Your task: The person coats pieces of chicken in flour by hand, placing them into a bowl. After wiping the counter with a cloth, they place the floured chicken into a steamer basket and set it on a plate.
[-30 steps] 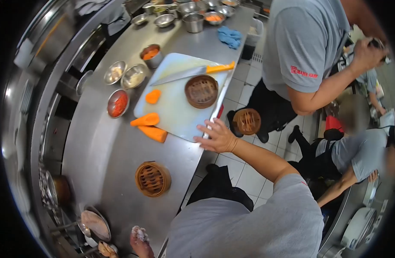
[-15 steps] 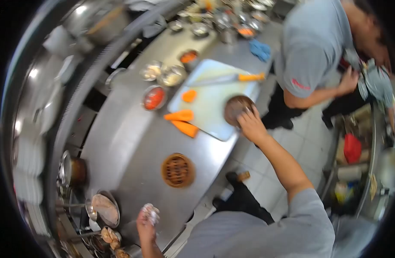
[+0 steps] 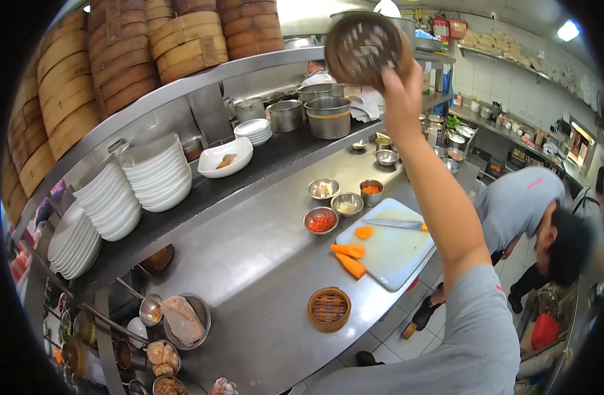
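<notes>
High in the view, my right hand (image 3: 402, 99) grips the edge of a round brown steamer basket (image 3: 364, 49), raised near the upper shelf. Of my left side only a pale, wrinkled clump (image 3: 224, 387) shows at the bottom edge; the hand itself is out of view. A small open bamboo steamer (image 3: 329, 309) sits on the steel counter (image 3: 249, 283). Past it, a white cutting board (image 3: 387, 253) bears a knife (image 3: 394, 224) and a cut piece of carrot (image 3: 363, 232). Two longer carrot pieces (image 3: 350, 264) lie at the board's left edge.
Stacked bamboo steamers (image 3: 121, 52) fill the top shelf. White bowls (image 3: 158, 172) and metal pots (image 3: 329, 118) stand on the shelf below. Bowls of food (image 3: 321, 221) are beyond the carrots; raw meat (image 3: 183, 320) lies in a bowl at lower left. A co-worker (image 3: 522, 204) bends over at right.
My right hand has lifted the round basket from beside the cutting board up to shelf height. My left hand has dropped out of view. The view has tilted up, and the co-worker now bends lower.
</notes>
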Motion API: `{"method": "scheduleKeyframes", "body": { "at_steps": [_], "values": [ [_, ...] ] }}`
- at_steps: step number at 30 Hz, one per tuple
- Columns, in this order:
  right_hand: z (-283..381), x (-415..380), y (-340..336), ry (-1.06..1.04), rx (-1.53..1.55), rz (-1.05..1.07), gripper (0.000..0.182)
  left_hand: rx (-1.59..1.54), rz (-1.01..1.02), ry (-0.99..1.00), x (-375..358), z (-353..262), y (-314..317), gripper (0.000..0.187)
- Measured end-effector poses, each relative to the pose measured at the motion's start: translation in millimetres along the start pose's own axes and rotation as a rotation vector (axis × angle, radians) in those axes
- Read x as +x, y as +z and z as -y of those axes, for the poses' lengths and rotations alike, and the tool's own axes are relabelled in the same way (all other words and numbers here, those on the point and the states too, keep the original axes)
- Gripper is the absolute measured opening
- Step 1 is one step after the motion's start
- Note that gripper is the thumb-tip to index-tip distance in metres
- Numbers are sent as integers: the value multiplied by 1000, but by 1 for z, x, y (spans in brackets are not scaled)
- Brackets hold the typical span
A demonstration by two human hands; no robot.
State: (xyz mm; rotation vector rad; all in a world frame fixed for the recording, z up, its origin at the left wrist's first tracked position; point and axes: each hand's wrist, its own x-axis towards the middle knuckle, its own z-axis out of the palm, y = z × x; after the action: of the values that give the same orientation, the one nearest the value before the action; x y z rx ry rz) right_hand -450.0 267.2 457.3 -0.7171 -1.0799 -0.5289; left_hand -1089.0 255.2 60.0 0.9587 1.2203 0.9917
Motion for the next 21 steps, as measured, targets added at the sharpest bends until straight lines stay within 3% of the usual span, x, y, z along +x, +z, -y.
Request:
{"method": "scheduleKeyframes", "body": {
  "at_steps": [2, 4, 6, 9, 10, 12, 14, 15, 17, 19, 21],
  "values": [
    [0, 47, 52, 280, 399, -75, 53, -27, -59, 15, -4, 4, 2, 30],
    [-23, 84, 83, 418, 441, -156, 55, 44, -46, 3, -12, 11, -4, 29],
    [-50, 102, 96, 703, 314, -186, 62, -61, -94, -14, -25, 9, -2, 29],
    [-33, 99, 101, 913, -3, -170, 71, -93, -174, -7, -42, -2, 7, 30],
    [-81, 125, 90, 914, -433, -12, 78, -23, -212, 14, -48, -2, 7, 31],
    [-150, 150, 70, 551, -896, 186, 80, -24, -200, -9, -44, 10, -4, 33],
    [-116, 143, 70, 318, -1214, 455, 75, -51, -206, 53, -47, 21, -11, 33],
    [-101, 124, 71, 354, -1224, 501, 75, -26, -223, 5, -52, 30, -15, 33],
    [-53, 85, 94, 316, -1155, 566, 51, -153, -275, 110, -55, 46, -16, 23],
    [-19, 59, 110, 242, -1073, 598, 27, -168, -338, 99, -66, 53, -14, 23],
    [-37, 22, 109, 366, -824, 1085, 35, -201, -415, 119, -76, 54, -13, 25]
  ]
}}
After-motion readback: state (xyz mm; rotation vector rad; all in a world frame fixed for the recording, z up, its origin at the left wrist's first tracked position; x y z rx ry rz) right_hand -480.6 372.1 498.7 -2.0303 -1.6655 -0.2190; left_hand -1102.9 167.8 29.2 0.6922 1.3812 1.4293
